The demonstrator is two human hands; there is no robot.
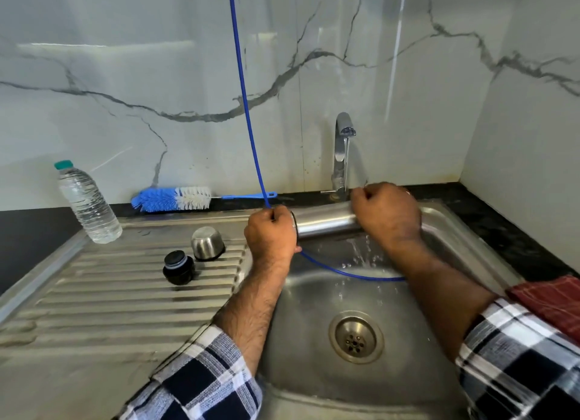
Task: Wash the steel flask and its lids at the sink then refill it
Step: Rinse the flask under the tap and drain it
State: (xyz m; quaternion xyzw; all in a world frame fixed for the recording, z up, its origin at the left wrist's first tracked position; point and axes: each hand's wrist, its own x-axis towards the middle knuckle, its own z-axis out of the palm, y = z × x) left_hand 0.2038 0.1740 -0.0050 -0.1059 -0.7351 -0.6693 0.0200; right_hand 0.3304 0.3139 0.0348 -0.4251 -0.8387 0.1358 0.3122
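Note:
The steel flask [326,223] lies horizontally over the sink basin [314,297], under the running tap [343,143]. My left hand [271,231] is closed around its mouth end. My right hand [387,212] grips its base end, and water splashes down below it. On the ribbed drainboard [110,294] to the left, the steel cup lid [207,243] stands upside down. The black inner stopper [178,267] stands just in front of it.
A thin blue tube [243,90] hangs from above, passes my left fist and curves across the basin. A blue-and-white bottle brush [175,199] lies along the back ledge. A plastic water bottle [88,203] stands at the left. A red cloth [555,300] lies at the right edge.

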